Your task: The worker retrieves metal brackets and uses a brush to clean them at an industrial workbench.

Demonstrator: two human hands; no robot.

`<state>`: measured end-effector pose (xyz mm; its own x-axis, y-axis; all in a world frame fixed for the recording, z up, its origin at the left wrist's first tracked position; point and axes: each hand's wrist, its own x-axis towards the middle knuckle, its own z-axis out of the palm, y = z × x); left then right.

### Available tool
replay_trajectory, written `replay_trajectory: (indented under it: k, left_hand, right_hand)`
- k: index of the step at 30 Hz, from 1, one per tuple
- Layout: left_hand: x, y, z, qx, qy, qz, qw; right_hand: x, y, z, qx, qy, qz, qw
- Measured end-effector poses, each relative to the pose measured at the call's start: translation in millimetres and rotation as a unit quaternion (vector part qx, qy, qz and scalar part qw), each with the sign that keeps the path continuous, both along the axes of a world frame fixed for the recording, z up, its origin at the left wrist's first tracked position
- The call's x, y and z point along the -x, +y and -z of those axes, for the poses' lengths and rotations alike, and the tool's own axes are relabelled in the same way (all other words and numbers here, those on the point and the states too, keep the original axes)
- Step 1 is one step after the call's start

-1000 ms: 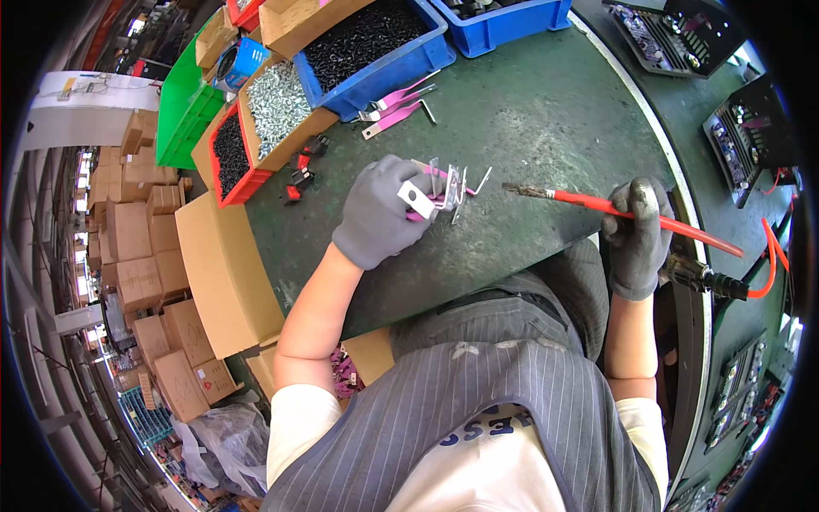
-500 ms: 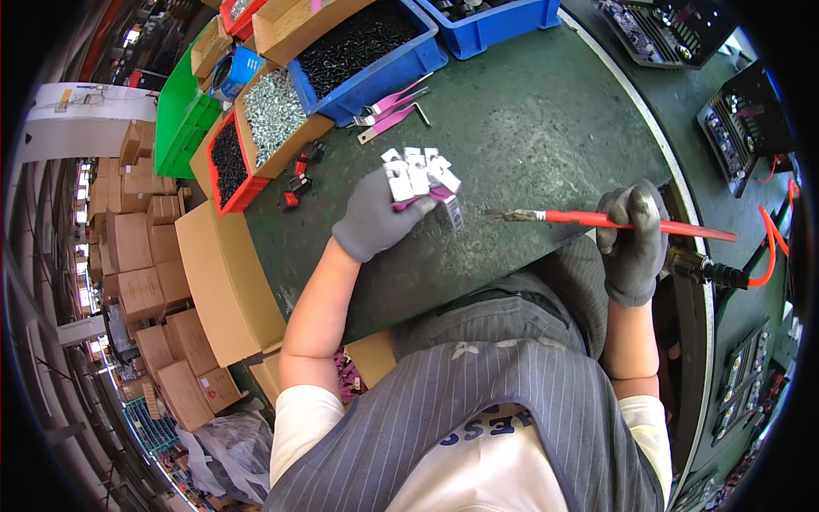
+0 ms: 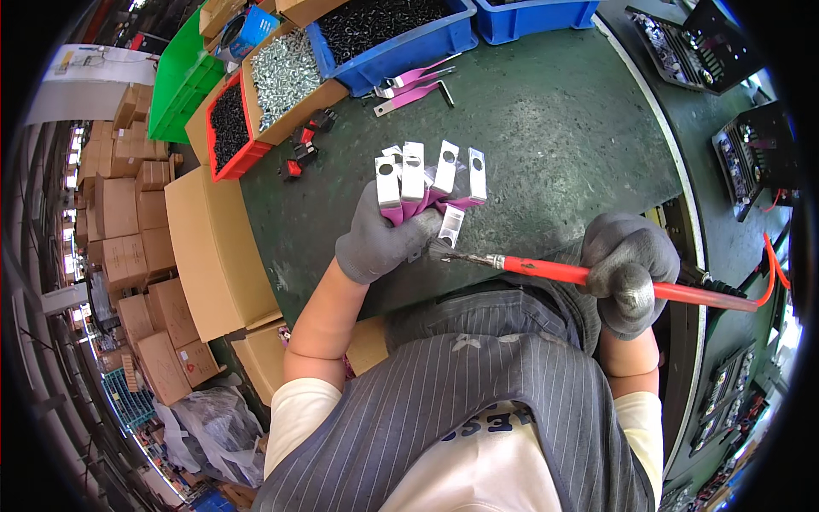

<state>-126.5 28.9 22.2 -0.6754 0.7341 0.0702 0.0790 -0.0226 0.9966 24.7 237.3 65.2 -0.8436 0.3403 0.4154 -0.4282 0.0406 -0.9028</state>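
Observation:
My left hand (image 3: pixel 381 236), in a grey glove, is closed round a bunch of purple metal pieces (image 3: pixel 424 203). Their bent silver ends (image 3: pixel 444 165) fan out beyond the fingers, several with a round dark hole. My right hand (image 3: pixel 633 266), gloved too, grips a long red-handled brush (image 3: pixel 546 270). The dark bristles (image 3: pixel 447 251) point left and sit at the lowest silver end of the bunch, by my left fingertips; whether they touch it I cannot tell. Three similar purple pieces (image 3: pixel 411 98) lie on the green tabletop (image 3: pixel 563 128) beyond my left hand.
Blue bins of black screws (image 3: pixel 388 53), a carton of silver screws (image 3: pixel 290 72) and a red bin (image 3: pixel 230 128) line the far left. Small red-and-black parts (image 3: pixel 303 147) lie near them. An open cardboard box (image 3: pixel 217 256) stands left. Black housings (image 3: pixel 755 158) and a red hose (image 3: pixel 775 264) are right.
The brush has swung left and down, bringing its bristles to the bunch. My left hand has turned, so the silver ends now stand spread with their holes showing. The view has shifted slightly.

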Motion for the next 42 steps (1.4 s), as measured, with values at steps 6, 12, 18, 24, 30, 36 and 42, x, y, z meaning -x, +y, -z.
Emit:
replay_trajectory:
  k: [6, 12, 18, 24, 30, 36, 42]
  left_hand:
    - [-6.2, 6.6, -16.3, 0.031, 0.049, 0.008, 0.998]
    - [-5.7, 2.9, -21.3, 0.048, 0.085, 0.006, 0.995]
    - [-7.8, -3.5, -26.8, 0.025, 0.076, 0.018, 0.997]
    - [-12.5, -12.2, -21.5, 0.008, 0.057, 0.062, 0.996]
    - [-15.8, -19.6, -11.8, -0.039, -0.01, 0.046, 0.998]
    - [-13.1, -23.3, -13.8, -0.018, 0.0, 0.066, 0.998]
    - [-23.4, -22.6, -22.6, -0.12, -0.214, -0.005, 0.969]
  right_hand:
    - [-11.0, 2.3, -5.3, -0.048, 0.022, 0.059, 0.997]
    - [-7.1, -3.3, -9.2, -0.063, 0.02, 0.055, 0.996]
    - [-11.1, 17.3, -8.6, 0.014, 0.075, 0.086, 0.993]
    - [-0.3, 17.0, -12.3, 0.026, 0.079, 0.095, 0.992]
    - [-3.5, 19.3, -16.4, -0.131, 0.051, 0.113, 0.984]
    - [-2.6, 19.4, -19.5, -0.104, 0.075, 0.082, 0.988]
    - [-5.1, 27.9, -14.1, -0.216, 0.034, 0.044, 0.975]
